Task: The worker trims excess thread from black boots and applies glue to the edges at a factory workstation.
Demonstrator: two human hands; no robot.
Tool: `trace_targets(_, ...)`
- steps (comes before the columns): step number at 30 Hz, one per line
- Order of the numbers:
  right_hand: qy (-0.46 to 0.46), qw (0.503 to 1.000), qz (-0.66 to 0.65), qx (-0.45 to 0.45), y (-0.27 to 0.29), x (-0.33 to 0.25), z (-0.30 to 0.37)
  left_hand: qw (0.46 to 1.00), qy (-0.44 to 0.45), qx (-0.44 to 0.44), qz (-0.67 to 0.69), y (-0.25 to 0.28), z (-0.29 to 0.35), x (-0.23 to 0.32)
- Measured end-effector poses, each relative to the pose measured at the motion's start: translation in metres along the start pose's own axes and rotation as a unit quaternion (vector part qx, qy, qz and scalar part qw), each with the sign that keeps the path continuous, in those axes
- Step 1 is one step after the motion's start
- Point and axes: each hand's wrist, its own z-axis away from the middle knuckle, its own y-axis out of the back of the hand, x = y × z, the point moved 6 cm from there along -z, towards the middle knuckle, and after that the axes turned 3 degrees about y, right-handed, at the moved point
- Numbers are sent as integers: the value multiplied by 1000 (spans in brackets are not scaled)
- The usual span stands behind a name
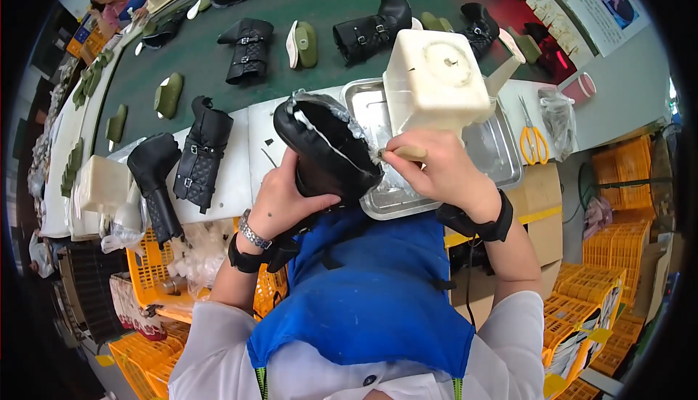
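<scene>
My left hand (282, 200) is closed round a black boot (320, 171), its open bottom edge turned up. A whitish layer and ragged lining show along that edge. In the fingers of my right hand (447, 171) is a brush (411, 153) with a pale wooden handle. Its bristle end meets the boot's edge on the right side and is partly hidden. Just beyond my right hand a white plastic container (436, 87) stands in a metal tray (515, 171).
Orange-handled scissors (534, 142) and a clear plastic bag (557, 120) lie right of the tray. Black boots (203, 154) rest on the white ledge at left. The green conveyor (211, 54) carries more boots and olive soles (307, 45). Orange crates (582, 305) stand below. Another person (120, 0) sits far left.
</scene>
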Motion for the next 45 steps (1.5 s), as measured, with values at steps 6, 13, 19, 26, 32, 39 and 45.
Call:
trace_targets(6,-87,985,-125,80,8,5,-5,997,-16,37,-71,2,1,11)
trace_targets(13,42,998,12,47,-4,-4,-3,974,-115,136,-142,12,11,19)
trace_targets(19,-9,999,-32,-22,-14,2,0,923,-193,233,-239,10,11,28)
trace_targets(26,-173,976,-118,-65,-19,23,13,896,-220,273,-273,7,12,29)
trace_targets(32,-301,923,-237,-24,-16,30,22,892,-232,288,-261,7,11,30)
trace_targets(39,-165,981,-89,40,-6,13,19,946,-200,208,-148,6,10,13)
trace_targets(45,-7,994,10,106,0,-6,18,995,-56,76,-32,-1,2,-10)
